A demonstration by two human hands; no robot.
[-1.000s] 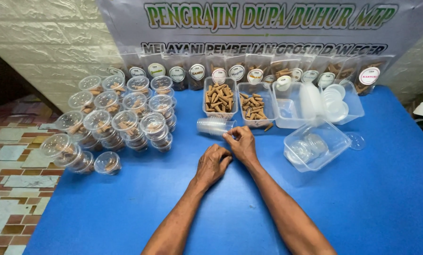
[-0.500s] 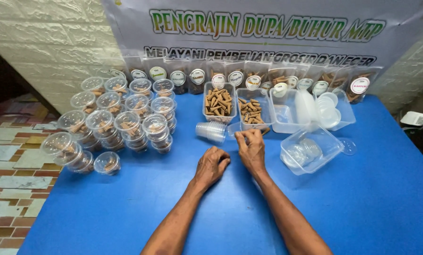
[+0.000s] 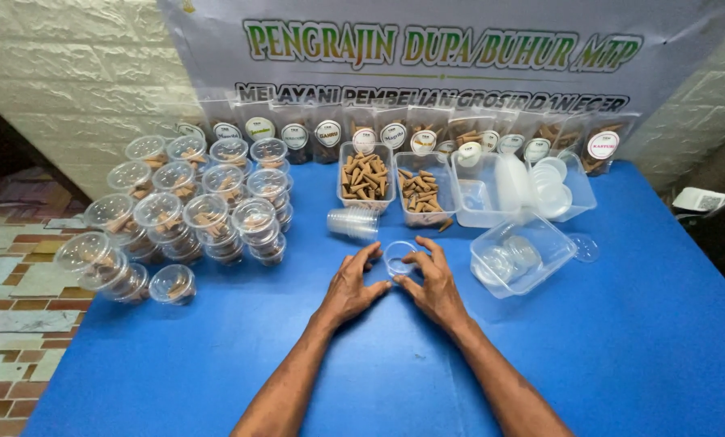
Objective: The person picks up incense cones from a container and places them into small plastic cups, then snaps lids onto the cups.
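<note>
Banner [image 3: 451, 57] on back wall: wide, grey-white, green/yellow lettering over black line. Below it, row of clear pouches [image 3: 327, 139] w/ round white labels [image 3: 603, 145], leaning along table's far edge. White paper slip [image 3: 704, 200] far right, off table.

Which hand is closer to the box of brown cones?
Left, just barely. The left hand sits below the tub of brown cones, while the right hand lies further right. Both touch the small clear cup, so it's close.
</note>
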